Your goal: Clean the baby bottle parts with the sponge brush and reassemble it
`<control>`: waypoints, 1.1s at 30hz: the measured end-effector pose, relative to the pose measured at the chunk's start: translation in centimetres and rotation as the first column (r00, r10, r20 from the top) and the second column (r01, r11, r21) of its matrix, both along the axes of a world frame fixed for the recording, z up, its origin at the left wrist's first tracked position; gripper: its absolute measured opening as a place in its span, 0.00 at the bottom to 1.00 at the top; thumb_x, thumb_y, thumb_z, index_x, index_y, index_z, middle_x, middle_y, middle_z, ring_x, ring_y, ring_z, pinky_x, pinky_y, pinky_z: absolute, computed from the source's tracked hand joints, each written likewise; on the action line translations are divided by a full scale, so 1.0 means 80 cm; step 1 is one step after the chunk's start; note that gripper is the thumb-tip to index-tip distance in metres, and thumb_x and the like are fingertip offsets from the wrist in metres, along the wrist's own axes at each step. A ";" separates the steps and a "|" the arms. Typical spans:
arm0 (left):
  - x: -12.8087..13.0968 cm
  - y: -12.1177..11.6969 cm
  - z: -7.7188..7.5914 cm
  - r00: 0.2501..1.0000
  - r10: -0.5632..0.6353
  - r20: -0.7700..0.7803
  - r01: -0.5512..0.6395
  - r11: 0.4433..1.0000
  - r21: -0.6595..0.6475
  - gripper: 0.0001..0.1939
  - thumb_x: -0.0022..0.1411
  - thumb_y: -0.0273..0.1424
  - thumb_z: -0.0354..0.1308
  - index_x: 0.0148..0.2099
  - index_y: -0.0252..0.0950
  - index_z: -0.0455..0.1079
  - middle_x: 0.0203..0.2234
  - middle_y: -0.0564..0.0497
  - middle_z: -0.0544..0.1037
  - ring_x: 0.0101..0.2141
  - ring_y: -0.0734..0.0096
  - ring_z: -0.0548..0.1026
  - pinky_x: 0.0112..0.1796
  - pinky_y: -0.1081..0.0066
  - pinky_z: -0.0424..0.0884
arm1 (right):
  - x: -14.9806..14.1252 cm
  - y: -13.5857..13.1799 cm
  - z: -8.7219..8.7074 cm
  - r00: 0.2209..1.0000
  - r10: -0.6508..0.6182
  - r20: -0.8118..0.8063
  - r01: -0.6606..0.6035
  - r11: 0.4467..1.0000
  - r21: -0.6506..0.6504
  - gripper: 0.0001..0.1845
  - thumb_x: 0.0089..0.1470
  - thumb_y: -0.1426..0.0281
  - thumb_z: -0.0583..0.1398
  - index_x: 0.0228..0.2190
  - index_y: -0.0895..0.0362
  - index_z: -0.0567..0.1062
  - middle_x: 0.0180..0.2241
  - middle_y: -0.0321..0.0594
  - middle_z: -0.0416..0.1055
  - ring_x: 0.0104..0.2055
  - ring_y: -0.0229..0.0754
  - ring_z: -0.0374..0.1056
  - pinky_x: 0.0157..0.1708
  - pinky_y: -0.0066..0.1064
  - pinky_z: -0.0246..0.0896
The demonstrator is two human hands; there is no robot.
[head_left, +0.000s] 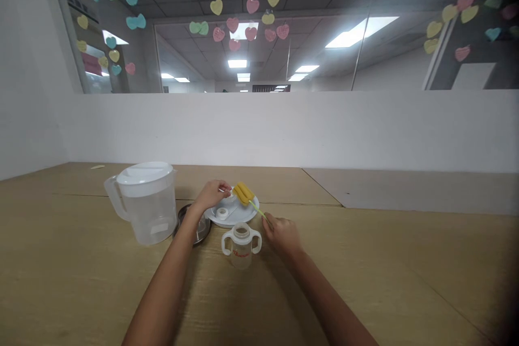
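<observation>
My right hand [283, 234] is closed round the pale green handle of a bottle brush with a yellow sponge head [244, 193]. The sponge is over the right side of a white plate [252, 215]. My left hand [213, 194] reaches over the plate's left edge, its fingertips pinched near the sponge; a small whitish piece seems to be there, too small to name. On the plate lies a white ring [221, 213]. In front of the plate, between my forearms, a clear baby bottle [241, 255] with two white handles and red lettering stands upright with its top open.
To the left stands a clear plastic pitcher [152, 213] with a white lid and handle. A round metal dish [203, 231] sits beside it, partly hidden by my left forearm. A white wall [259, 130] with a window bounds the wooden table [365, 281] at the back.
</observation>
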State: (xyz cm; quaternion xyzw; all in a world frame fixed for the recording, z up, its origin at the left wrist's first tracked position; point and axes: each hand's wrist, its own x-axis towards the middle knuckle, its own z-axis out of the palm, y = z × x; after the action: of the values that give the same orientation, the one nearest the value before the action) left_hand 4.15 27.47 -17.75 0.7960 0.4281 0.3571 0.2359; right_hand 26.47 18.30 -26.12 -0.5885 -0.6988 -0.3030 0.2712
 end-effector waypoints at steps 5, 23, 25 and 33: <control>0.002 -0.012 0.014 0.976 -0.084 0.202 0.106 0.989 -0.102 0.14 0.51 0.30 0.56 0.41 0.29 0.70 0.33 0.45 0.78 0.33 0.70 0.76 0.37 0.71 0.71 | 0.000 0.000 0.003 0.999 -0.043 -0.028 0.045 0.997 0.060 0.18 0.58 0.67 0.47 0.25 0.56 0.73 0.16 0.38 0.70 0.16 0.31 0.59 0.21 0.28 0.34; -0.039 -0.036 0.050 0.870 0.455 -0.188 -0.412 0.882 0.229 0.13 0.53 0.30 0.55 0.41 0.34 0.73 0.37 0.45 0.78 0.39 0.67 0.75 0.41 0.71 0.68 | -0.006 -0.014 0.018 0.985 0.170 0.036 -0.167 0.876 0.453 0.12 0.56 0.69 0.54 0.27 0.59 0.76 0.13 0.33 0.63 0.17 0.29 0.56 0.23 0.26 0.42; -0.057 -0.039 0.048 0.834 0.387 -0.394 -0.392 0.917 0.071 0.12 0.49 0.27 0.57 0.38 0.35 0.74 0.37 0.46 0.78 0.40 0.66 0.75 0.41 0.71 0.69 | -0.002 -0.012 0.018 0.990 0.139 -0.017 -0.114 0.874 0.472 0.13 0.56 0.68 0.55 0.26 0.59 0.76 0.12 0.32 0.63 0.16 0.29 0.55 0.23 0.26 0.42; -0.065 -0.028 0.010 0.756 0.072 -0.651 -0.382 0.856 -0.349 0.06 0.33 0.19 0.63 0.17 0.33 0.71 0.16 0.49 0.76 0.25 0.65 0.76 0.27 0.74 0.71 | 0.001 -0.007 0.010 0.990 0.141 0.015 -0.132 0.881 0.455 0.14 0.56 0.68 0.54 0.24 0.58 0.75 0.12 0.32 0.62 0.16 0.28 0.53 0.23 0.26 0.40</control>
State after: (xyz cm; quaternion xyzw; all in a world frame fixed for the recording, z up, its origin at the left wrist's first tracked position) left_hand -1.04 25.24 -16.97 0.7283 0.6495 -0.0081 0.2184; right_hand 26.57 17.77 -25.33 -0.4610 -0.6454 -0.4327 0.4286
